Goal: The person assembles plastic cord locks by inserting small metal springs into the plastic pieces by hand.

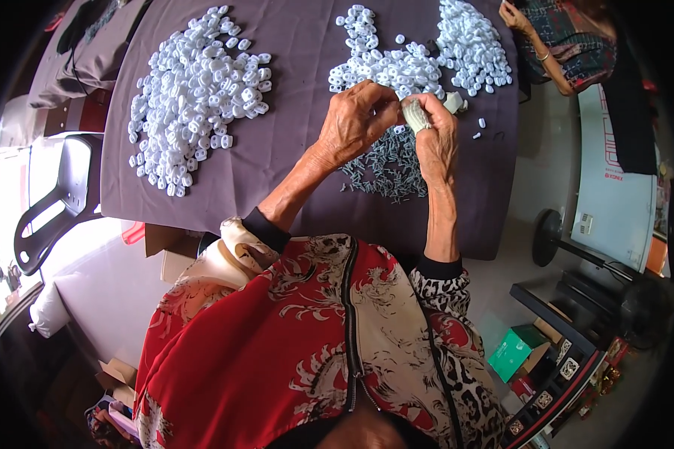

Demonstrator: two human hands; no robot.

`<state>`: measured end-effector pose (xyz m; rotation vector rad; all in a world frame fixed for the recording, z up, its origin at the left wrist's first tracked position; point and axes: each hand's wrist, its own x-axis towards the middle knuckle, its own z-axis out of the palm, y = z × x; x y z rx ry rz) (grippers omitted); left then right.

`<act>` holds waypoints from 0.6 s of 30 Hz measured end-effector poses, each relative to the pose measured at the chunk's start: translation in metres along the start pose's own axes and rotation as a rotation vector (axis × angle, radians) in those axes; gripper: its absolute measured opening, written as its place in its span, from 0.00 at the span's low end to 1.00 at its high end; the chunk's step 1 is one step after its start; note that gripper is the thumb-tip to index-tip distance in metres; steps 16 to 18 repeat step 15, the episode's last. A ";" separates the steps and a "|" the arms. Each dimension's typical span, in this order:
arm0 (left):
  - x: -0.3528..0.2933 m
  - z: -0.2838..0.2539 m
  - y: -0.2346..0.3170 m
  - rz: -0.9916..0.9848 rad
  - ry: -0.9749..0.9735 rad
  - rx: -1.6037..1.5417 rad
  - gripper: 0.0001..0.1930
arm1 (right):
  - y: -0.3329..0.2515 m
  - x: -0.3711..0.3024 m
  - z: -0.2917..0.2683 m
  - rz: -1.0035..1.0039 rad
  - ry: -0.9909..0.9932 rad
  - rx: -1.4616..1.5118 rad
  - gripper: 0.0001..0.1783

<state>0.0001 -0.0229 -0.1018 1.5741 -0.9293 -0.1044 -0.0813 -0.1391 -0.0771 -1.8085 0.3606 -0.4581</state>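
My left hand (358, 120) is closed in a pinch above the table, its fingertips close to those of my right hand. What it pinches is too small to make out. My right hand (437, 142) is also closed, its thumb in a pale, ribbed cover (416, 115); whatever it holds is hidden. Another pale wrap (454, 102) shows by its fingers. Under and between my hands lies a heap of small dark grey screw-like pins (389, 170). Just beyond them spreads a pile of small white plastic pieces with holes (389, 69).
A large pile of similar white pieces (202, 97) lies left on the dark tablecloth (299, 150); another white pile (472, 45) lies far right. Beyond the right edge is another person's hand (518, 19). A black chair (71, 187) stands left, a green box (515, 352) lower right.
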 end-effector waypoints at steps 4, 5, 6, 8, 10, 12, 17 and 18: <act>0.002 -0.001 0.003 0.110 0.061 0.082 0.06 | -0.007 -0.002 0.004 -0.050 0.049 -0.203 0.03; 0.000 -0.001 0.006 -0.086 0.052 -0.062 0.07 | -0.008 -0.002 0.004 -0.086 0.055 -0.253 0.04; 0.000 0.000 0.009 -0.283 0.044 -0.206 0.07 | -0.007 -0.002 0.004 -0.088 0.054 -0.253 0.04; 0.003 -0.005 0.011 -0.493 0.010 -0.449 0.07 | -0.003 -0.002 0.002 -0.263 0.064 -0.416 0.05; 0.002 -0.004 0.009 -0.693 -0.016 -0.714 0.06 | -0.003 0.000 -0.001 -0.395 0.057 -0.496 0.06; 0.001 -0.004 0.003 -0.732 -0.032 -0.840 0.08 | -0.003 -0.001 -0.002 -0.486 0.030 -0.572 0.09; 0.000 -0.004 -0.005 -0.847 -0.097 -1.070 0.09 | -0.002 0.000 -0.003 -0.562 0.021 -0.594 0.08; 0.000 -0.004 -0.005 -0.847 -0.097 -1.070 0.09 | -0.002 0.000 -0.003 -0.562 0.021 -0.594 0.08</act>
